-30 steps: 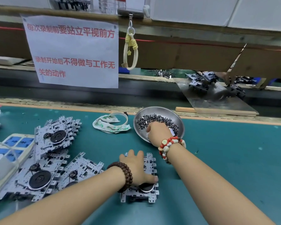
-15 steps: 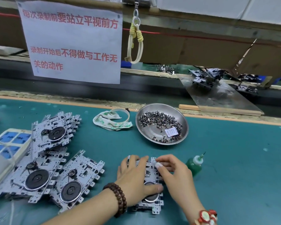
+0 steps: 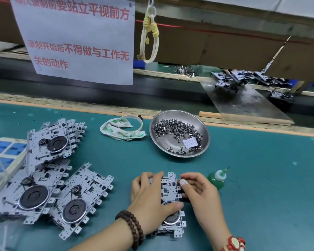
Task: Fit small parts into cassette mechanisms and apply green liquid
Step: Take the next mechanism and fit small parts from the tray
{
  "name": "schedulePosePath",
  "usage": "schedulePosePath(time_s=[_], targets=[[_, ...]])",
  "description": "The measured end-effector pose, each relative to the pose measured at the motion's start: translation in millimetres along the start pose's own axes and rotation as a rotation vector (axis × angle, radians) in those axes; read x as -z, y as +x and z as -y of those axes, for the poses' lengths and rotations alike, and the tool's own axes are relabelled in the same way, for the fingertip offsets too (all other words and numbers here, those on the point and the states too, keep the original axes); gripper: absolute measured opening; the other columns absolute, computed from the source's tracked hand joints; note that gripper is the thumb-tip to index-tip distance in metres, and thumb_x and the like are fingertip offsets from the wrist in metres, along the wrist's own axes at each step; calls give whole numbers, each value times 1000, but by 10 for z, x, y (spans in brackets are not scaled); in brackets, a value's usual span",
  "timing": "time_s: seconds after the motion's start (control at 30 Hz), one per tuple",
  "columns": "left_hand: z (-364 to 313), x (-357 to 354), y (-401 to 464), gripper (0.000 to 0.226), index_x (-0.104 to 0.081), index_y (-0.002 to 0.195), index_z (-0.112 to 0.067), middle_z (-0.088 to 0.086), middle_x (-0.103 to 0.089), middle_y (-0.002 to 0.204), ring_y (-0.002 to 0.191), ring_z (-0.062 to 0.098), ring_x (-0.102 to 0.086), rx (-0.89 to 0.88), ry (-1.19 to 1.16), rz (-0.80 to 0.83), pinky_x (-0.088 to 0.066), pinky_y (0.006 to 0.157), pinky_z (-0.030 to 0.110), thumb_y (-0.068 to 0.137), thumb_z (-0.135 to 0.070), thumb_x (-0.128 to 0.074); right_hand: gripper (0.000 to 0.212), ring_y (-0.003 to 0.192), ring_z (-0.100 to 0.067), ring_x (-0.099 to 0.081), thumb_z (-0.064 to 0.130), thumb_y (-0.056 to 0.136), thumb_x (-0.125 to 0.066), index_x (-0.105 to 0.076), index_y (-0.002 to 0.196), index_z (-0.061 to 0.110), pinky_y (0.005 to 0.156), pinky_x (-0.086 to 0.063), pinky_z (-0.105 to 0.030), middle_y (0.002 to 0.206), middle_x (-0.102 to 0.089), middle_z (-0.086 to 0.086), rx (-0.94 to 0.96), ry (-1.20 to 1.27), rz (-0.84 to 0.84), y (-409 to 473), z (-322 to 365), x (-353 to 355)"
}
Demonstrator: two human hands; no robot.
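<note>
A metal cassette mechanism (image 3: pixel 168 189) with a black flywheel lies on the green mat in front of me. My left hand (image 3: pixel 149 198) presses down on its left half, fingers laid across the top and thumb on the flywheel. My right hand (image 3: pixel 201 194) is at the mechanism's right edge, its curled fingers and thumb pinching a small part that is mostly hidden. A small green liquid bottle (image 3: pixel 217 180) with a white nozzle stands just right of that hand. The steel dish (image 3: pixel 206 131) behind holds several small dark parts (image 3: pixel 172 127).
Several more cassette mechanisms (image 3: pixel 43 196) are stacked on the left, beside a white and blue power strip (image 3: pixel 4 154). A crumpled cloth (image 3: pixel 120 131) lies left of the dish. A paper sign (image 3: pixel 76 37) hangs above the conveyor behind the mat.
My right hand left the steel dish and came down to the mechanism's right edge. The left hand stayed on the mechanism. The view tilted down, and the green bottle came into sight.
</note>
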State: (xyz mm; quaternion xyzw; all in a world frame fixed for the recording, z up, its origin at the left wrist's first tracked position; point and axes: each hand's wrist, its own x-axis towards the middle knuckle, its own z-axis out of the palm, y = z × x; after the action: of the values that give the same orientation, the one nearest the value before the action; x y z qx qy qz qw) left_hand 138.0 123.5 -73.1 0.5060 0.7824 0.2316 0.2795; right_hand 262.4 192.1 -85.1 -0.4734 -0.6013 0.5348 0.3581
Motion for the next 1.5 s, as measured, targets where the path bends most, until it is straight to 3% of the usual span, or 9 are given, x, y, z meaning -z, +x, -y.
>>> schedulePosePath(time_s=[0.13,0.27,0.43,0.53,0.67,0.83,0.97,1.27,1.5], targets=[[-56,-47,-14,83,-14,143,-32,-12,-14,136,131,13,0,-16,9,-11,-10,113,27,78,-62,-55,20,77,-11,-65,-2,81,-65,-67,79,19,74,-54,-32,80,-71,2,24,-26,-11,10,-14,12],[-74,-55,-12,74,-14,143,-36,-15,-6,144,138,16,17,-12,63,29,-4,117,41,82,-62,-48,20,75,-8,-63,-1,81,-66,-65,78,19,74,-52,-26,78,-70,5,30,-16,1,16,-23,25],[-82,23,94,24,-47,116,-43,-26,-37,121,129,4,-11,-104,-58,-147,-12,110,27,92,-45,-45,21,73,-4,-61,-3,80,-66,-65,79,18,71,-50,-19,79,-70,7,37,-29,50,33,-6,42],[-104,66,190,9,-55,96,-40,-26,-45,109,118,1,-21,-110,-122,-153,-19,102,25,93,-39,-46,19,73,-3,-62,-2,80,-67,-66,78,17,70,-49,-18,80,-71,6,33,-14,70,43,1,52],[-118,68,244,10,-52,84,-40,-26,-48,106,114,0,-24,-117,-129,-106,-20,98,24,92,-39,-47,20,75,-7,-63,-1,80,-67,-66,77,18,71,-48,-24,80,-71,3,27,-24,64,44,-18,59],[-127,88,257,11,-50,80,-39,-25,-50,105,114,0,-27,-110,-149,-90,-23,101,27,91,-41,-50,35,74,-5,-63,-1,80,-66,-69,77,34,69,-49,-20,81,-71,10,62,-96,55,50,-5,46],[-129,120,277,17,-49,74,-42,-25,-51,104,113,0,-30,-88,-163,-62,-23,99,27,90,-41,-51,37,73,-7,-63,-2,81,-65,-70,73,34,69,-51,-29,81,-71,8,53,-95,50,55,15,11],[-122,117,298,22,-45,69,-42,-27,-43,92,105,-1,-30,-67,-114,-26,-19,92,25,90,-40,-52,31,76,-13,-63,-6,79,-65,-69,75,24,71,-49,-20,79,-69,2,82,-98,0,34,14,-66],[-42,175,312,23,-46,69,-40,-23,-44,94,101,0,-34,-41,-87,-67,-23,90,27,91,-37,-52,30,72,0,-59,-3,83,-61,-64,85,27,68,-44,-9,84,-66,5,71,-98,62,17,63,-144]])
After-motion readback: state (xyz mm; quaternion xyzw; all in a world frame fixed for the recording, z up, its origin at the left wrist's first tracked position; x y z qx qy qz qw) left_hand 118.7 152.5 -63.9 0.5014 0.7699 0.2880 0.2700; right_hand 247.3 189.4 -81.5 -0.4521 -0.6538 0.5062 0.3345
